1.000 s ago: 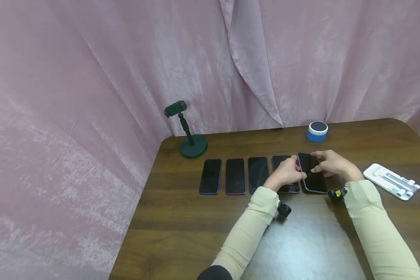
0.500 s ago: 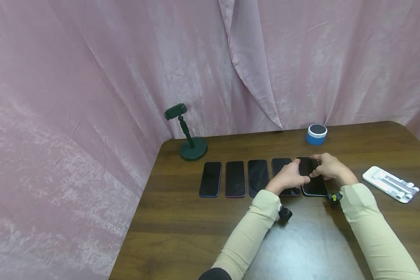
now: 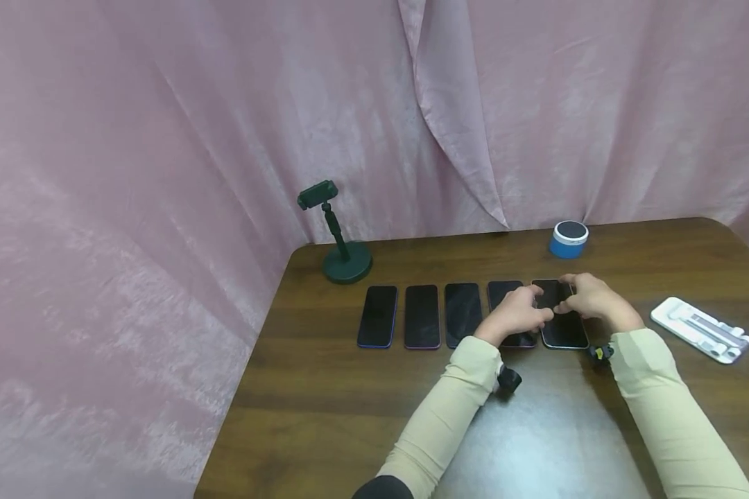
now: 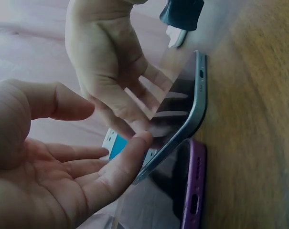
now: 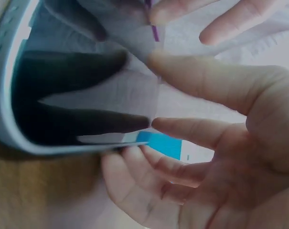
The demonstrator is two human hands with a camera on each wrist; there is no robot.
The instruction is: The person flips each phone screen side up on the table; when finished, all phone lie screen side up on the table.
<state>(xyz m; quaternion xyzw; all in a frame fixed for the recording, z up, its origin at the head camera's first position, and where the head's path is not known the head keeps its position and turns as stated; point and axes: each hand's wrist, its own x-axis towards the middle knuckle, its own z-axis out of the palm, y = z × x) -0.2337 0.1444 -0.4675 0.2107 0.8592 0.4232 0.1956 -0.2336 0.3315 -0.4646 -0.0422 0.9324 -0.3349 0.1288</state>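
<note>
A dark-screened smartphone [image 3: 565, 334] with a silvery frame lies face up at the right end of a row of phones. My left hand [image 3: 513, 313] reaches over the neighbouring purple-edged phone [image 4: 195, 191], its fingertips at the silvery phone's left edge. My right hand [image 3: 599, 303] is over the right side of the same phone. In the right wrist view its thumb extends over the glossy screen, and its other fingers [image 5: 134, 183] lie along the long edge. Neither hand curls round the phone; both hands' fingers are loosely extended.
Three more phones, a blue-edged one [image 3: 377, 317], a purple-edged one [image 3: 422, 317] and a dark one [image 3: 462, 310], lie to the left. A green stand [image 3: 347, 262], a blue-and-white round container [image 3: 568, 242] and a white flat holder [image 3: 702, 330] stand or lie around them on the wooden table [image 3: 312, 402].
One second ago the silvery phone's left side looked slightly raised and turned between the hands; now it lies flat, lined up with the row. Both hands have stayed beside it.
</note>
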